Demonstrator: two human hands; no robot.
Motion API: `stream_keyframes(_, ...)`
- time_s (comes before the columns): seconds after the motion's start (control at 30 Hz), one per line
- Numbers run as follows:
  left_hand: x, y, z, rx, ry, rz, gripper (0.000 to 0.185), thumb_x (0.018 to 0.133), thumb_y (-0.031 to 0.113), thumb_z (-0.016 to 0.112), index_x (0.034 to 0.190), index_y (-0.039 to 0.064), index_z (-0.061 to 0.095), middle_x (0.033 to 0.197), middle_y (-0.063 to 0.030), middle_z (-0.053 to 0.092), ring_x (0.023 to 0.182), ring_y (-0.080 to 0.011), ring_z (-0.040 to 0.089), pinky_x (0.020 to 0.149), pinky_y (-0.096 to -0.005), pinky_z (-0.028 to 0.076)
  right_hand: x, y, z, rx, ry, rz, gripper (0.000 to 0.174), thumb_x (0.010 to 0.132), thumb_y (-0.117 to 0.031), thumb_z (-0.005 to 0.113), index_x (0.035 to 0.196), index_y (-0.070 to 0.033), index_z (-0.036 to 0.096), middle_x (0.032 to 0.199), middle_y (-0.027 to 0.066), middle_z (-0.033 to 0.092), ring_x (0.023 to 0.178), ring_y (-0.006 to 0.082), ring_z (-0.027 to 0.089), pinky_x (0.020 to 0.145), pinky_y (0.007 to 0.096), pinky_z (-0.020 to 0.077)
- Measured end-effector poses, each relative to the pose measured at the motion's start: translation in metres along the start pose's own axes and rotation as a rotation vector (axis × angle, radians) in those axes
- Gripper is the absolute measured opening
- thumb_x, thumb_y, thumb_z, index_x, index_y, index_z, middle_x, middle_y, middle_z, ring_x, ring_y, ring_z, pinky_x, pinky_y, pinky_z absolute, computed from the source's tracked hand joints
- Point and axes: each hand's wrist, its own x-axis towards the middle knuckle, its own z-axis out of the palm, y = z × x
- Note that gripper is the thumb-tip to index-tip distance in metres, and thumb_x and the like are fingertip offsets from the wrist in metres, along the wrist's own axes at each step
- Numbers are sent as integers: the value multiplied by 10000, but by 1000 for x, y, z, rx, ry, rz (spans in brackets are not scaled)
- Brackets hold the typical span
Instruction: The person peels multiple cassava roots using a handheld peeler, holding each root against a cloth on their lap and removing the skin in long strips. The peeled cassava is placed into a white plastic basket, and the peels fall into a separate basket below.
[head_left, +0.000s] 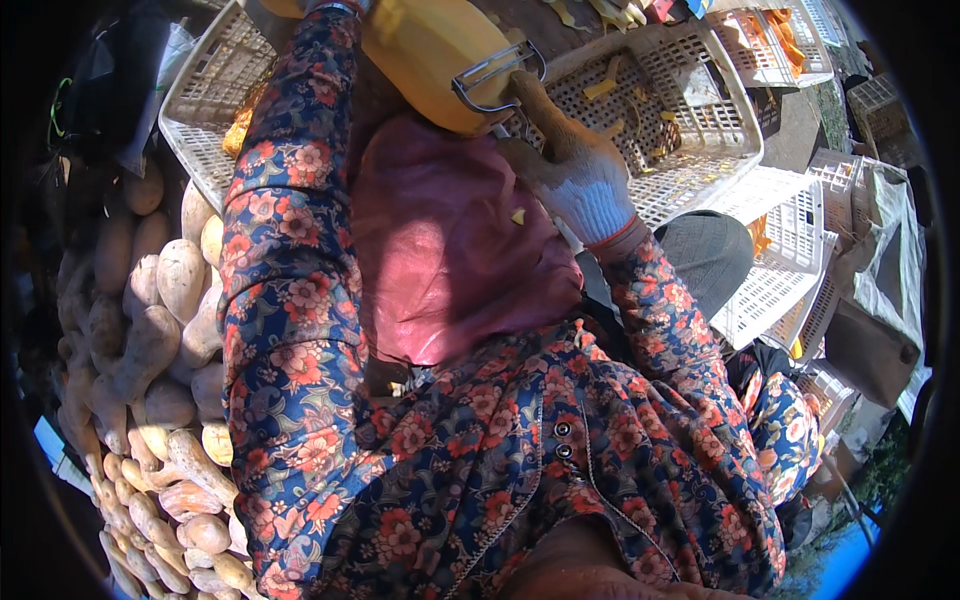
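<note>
My right hand (566, 154), in an orange-palmed knit work glove, grips a wide metal peeler (495, 71). The peeler's blade rests across the end of a large peeled squash (431, 56), which is smooth and yellow-orange. The squash lies at the top of the view, beyond my lap. My left arm stretches up to the top edge, where only the cuff shows; the left hand itself is out of view. A dark red apron (457, 232) covers my lap, and a small yellow peel scrap (518, 216) lies on it.
Right of the squash stands a white plastic crate (705, 169) with peel strips inside. Another crate (202, 105) is at the upper left. Many unpeeled squashes (180, 277) are heaped along my left. More crates (780, 277) and a person's floral sleeve (784, 442) are at right.
</note>
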Motion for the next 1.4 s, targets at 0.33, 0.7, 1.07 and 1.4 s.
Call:
stream_keyframes(0.33, 15, -4, 18, 58, -16, 76, 307, 986, 265, 506, 1023, 169, 795, 1076, -111, 766, 1030, -273, 729, 909, -483, 552, -33, 22, 17, 0, 175, -57, 704, 837, -307, 833, 1486, -227, 573, 855, 151, 685, 669, 275, 694, 594, 363, 532)
stream_keyframes(0.7, 15, -10, 27, 66, -6, -19, 335, 984, 309, 495, 1033, 155, 788, 1088, -109, 764, 1047, -307, 723, 909, -481, 554, -64, 42, 23, -249, -73, 194, 634, 848, -322, 778, 1445, -302, 567, 733, 146, 653, 607, 332, 688, 524, 440, 532)
stream_keyframes(1.07, -4, -11, 43, 10, 253, 20, 258, 973, 316, 558, 933, 188, 779, 965, -55, 733, 982, -259, 688, 885, -449, 524, -50, 28, 16, -142, -159, 165, 682, 869, -286, 774, 1507, -267, 534, 821, 140, 702, 645, 272, 677, 587, 406, 531)
stream_keyframes(1.4, -15, -40, 59, -149, 84, -48, 359, 1053, 382, 430, 1303, 288, 669, 1317, -70, 675, 1269, -299, 588, 1088, -453, 455, 141, 13, -21, 404, -443, -140, 458, 990, -196, 635, 1429, -69, 605, 1345, 131, 652, 1079, 176, 688, 926, 294, 555)
